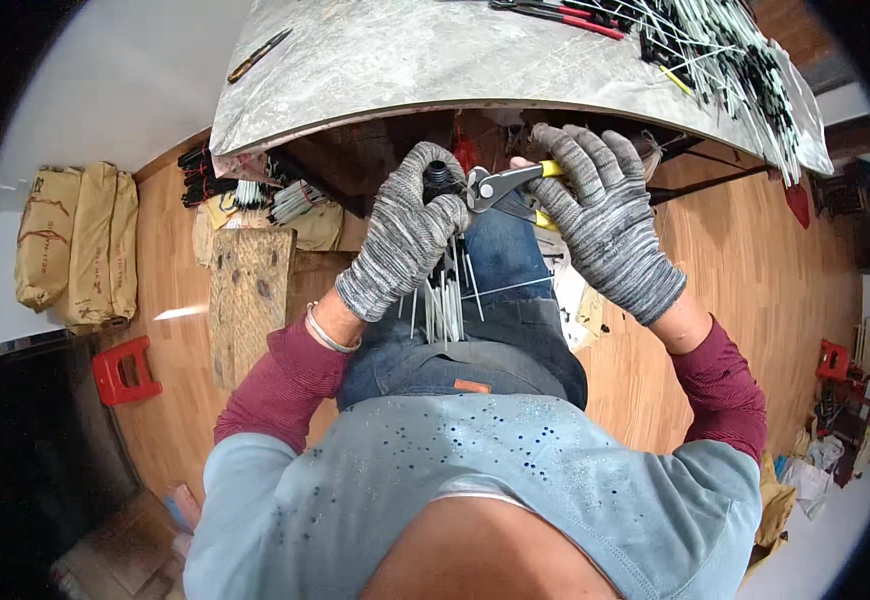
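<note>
My left hand (402,232), in a grey knitted glove, is closed around a black part with a ribbed round end (442,176); its exact kind is unclear. Below that hand, several thin white rods (443,308) hang down over my lap. It looks as if they come from the held part, but my fingers hide the join. My right hand (607,212), gloved alike, grips yellow-handled pincers (501,184). Their metal jaws are right beside the black part, by my left fingertips; whether they touch it I cannot tell.
The grey marbled table (405,60) edge lies just beyond my hands. On it are a pen-like tool (260,56), red-handled tools (570,14) and a pile of white and black rods (725,70). A wooden board (251,300), red stool (125,370) and brown sacks (77,245) are left.
</note>
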A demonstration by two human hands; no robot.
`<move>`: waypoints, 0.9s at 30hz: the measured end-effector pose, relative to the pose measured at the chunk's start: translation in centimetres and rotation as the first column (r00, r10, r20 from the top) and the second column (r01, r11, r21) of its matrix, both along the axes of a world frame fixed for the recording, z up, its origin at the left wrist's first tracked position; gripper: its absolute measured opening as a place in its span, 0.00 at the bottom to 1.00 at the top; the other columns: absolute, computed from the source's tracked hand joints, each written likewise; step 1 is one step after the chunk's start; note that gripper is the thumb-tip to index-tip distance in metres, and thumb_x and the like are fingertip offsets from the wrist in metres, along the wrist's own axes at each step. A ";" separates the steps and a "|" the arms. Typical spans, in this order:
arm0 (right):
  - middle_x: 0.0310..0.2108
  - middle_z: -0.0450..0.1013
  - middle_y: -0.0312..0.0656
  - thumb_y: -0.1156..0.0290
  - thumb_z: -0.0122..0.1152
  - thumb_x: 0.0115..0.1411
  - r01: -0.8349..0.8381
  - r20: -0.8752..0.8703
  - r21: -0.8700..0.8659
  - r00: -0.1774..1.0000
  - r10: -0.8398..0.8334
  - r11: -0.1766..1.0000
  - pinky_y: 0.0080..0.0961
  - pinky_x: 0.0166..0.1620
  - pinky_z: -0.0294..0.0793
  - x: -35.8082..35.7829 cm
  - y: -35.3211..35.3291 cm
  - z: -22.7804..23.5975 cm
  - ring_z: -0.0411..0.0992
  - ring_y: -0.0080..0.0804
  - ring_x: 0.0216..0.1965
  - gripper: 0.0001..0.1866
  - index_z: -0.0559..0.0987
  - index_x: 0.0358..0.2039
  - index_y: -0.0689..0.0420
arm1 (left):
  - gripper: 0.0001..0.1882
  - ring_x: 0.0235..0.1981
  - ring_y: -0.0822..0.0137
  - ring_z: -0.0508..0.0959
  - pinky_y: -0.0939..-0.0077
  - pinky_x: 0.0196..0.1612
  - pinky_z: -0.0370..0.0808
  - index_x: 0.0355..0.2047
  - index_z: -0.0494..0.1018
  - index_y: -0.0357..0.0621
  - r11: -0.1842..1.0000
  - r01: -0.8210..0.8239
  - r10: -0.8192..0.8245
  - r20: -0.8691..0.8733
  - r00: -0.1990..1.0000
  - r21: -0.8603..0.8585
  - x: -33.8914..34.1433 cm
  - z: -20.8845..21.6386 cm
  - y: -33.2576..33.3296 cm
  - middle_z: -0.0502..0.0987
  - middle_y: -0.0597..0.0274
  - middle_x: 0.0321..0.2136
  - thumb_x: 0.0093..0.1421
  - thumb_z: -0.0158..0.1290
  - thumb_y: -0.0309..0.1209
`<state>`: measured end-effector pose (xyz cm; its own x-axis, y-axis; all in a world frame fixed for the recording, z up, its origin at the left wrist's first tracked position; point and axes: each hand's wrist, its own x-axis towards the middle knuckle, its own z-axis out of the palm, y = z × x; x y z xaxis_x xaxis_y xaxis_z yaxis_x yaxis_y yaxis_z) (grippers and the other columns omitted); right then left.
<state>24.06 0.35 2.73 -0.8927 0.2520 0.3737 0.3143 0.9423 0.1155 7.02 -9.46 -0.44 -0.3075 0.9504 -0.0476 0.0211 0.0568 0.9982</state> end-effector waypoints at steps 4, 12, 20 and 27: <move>0.48 0.59 0.39 0.69 0.51 0.42 0.012 0.064 0.098 0.998 -0.019 0.995 0.40 0.53 0.48 -0.1 0.4 0.7 0.56 0.36 0.50 0.14 0.72 0.34 0.50 | 0.11 0.18 0.75 0.67 0.81 0.22 0.66 0.28 0.63 0.42 0.999 -0.016 0.022 -0.153 0.988 0.044 0.4 0.1 0.0 0.68 0.63 0.16 0.42 0.49 0.23; 0.48 0.59 0.37 0.69 0.50 0.43 0.019 0.105 0.118 0.994 -0.031 0.993 0.39 0.51 0.51 -0.6 0.0 1.4 0.58 0.35 0.48 0.15 0.73 0.35 0.50 | 0.12 0.17 0.75 0.68 0.80 0.21 0.66 0.29 0.63 0.41 0.997 -0.026 0.042 -0.222 0.974 0.073 0.3 0.4 -0.2 0.68 0.62 0.16 0.42 0.51 0.23; 0.44 0.62 0.39 0.69 0.50 0.43 0.063 0.189 0.045 0.979 -0.070 0.997 0.34 0.41 0.60 -0.3 -0.9 1.3 0.63 0.34 0.39 0.14 0.72 0.34 0.52 | 0.11 0.17 0.74 0.68 0.79 0.21 0.66 0.28 0.63 0.41 0.992 -0.044 0.076 -0.276 0.958 0.121 0.1 0.4 -0.1 0.68 0.62 0.15 0.42 0.50 0.23; 0.41 0.63 0.42 0.69 0.49 0.44 0.051 0.186 -0.029 0.982 -0.045 0.998 0.31 0.38 0.62 0.3 -0.5 0.1 0.63 0.34 0.37 0.13 0.72 0.33 0.54 | 0.13 0.23 0.79 0.65 0.85 0.27 0.65 0.27 0.64 0.43 1.000 -0.029 0.030 -0.212 0.977 0.007 -0.2 0.7 -0.2 0.66 0.68 0.20 0.39 0.52 0.23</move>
